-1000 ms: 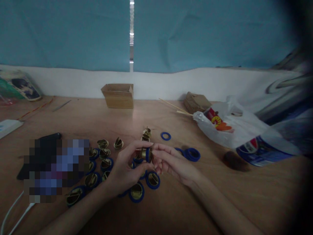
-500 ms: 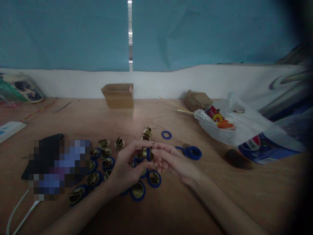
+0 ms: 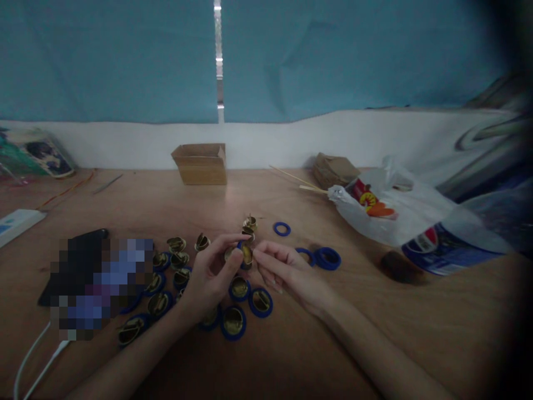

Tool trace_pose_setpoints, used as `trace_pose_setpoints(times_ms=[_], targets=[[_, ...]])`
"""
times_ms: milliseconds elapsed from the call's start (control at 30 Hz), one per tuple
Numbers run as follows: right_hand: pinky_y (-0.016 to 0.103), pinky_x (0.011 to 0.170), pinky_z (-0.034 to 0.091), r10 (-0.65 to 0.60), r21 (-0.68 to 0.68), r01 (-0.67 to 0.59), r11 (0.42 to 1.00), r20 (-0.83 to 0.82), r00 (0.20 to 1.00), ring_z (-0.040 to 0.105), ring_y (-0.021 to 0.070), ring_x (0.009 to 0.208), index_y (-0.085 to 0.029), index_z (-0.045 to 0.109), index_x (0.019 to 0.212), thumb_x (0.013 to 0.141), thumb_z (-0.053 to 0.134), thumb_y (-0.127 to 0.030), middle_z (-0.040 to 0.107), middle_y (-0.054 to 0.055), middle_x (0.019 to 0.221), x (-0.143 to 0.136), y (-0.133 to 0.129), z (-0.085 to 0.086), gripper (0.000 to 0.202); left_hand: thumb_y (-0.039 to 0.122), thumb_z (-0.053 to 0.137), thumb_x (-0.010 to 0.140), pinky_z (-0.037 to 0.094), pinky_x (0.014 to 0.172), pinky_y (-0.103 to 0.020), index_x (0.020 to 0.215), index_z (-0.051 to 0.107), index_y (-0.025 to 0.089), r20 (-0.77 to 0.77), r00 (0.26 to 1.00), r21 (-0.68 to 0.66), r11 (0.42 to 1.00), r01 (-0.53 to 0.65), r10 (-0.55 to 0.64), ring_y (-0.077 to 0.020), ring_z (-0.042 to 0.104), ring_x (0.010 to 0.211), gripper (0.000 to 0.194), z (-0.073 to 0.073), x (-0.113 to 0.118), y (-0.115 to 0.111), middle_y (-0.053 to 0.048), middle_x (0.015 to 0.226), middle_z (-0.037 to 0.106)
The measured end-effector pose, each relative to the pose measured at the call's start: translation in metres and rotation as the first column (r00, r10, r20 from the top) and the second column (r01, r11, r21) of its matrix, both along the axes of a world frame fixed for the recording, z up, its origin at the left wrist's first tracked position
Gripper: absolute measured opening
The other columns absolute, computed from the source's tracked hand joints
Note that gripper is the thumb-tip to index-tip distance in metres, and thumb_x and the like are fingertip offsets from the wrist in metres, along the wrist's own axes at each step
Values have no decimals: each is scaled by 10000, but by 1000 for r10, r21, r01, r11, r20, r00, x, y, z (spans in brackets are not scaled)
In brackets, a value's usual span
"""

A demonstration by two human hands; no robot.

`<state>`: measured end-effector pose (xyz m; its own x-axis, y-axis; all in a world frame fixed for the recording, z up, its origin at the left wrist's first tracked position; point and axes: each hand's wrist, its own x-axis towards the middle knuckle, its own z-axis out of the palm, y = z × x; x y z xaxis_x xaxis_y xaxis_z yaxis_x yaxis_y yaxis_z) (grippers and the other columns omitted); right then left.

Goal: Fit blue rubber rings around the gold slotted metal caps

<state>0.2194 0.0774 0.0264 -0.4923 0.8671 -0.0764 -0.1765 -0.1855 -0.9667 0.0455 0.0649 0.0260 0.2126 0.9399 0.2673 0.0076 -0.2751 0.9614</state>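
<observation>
Blue sheeting (image 3: 125, 61) across the back, white wall (image 3: 270, 145) below it. Open cardboard box (image 3: 202, 172) upright near the wall; brown package (image 3: 333, 169) farther right. Thin sticks (image 3: 293, 175) end beside a whitish plastic bag (image 3: 420, 214), a red-and-yellow wrapper (image 3: 367, 199) showing there. Blue-labelled bottle (image 3: 445, 250) at far right. Left side: black device (image 3: 73, 264), pale cable (image 3: 41, 368) near it, white block (image 3: 20, 223) at the edge.
</observation>
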Motion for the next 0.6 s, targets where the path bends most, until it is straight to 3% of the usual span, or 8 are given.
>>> trace_pose_setpoints(times_ms=[133, 600], targets=[[188, 382, 211, -25, -14, 25, 1000, -3, 1000, 297, 40, 395, -183, 585, 807, 867, 634, -388, 438, -100, 497, -1, -1, 1, 220, 403, 507, 930, 545, 529, -233, 1050, 625, 156, 37, 999, -75, 997, 5, -2, -122, 640, 577, 299, 1, 2, 0, -25, 787, 632], [219, 407, 186, -57, -42, 58, 997, 20, 998, 308, 52, 404, -183, 603, 787, 837, 649, -379, 423, -93, 473, 1, 2, -1, 207, 400, 536, 916, 527, 518, -222, 1042, 642, 179, 20, 1000, -79, 997, -1, 2, -128, 639, 577, 276, -2, 2, 0, -17, 771, 659]])
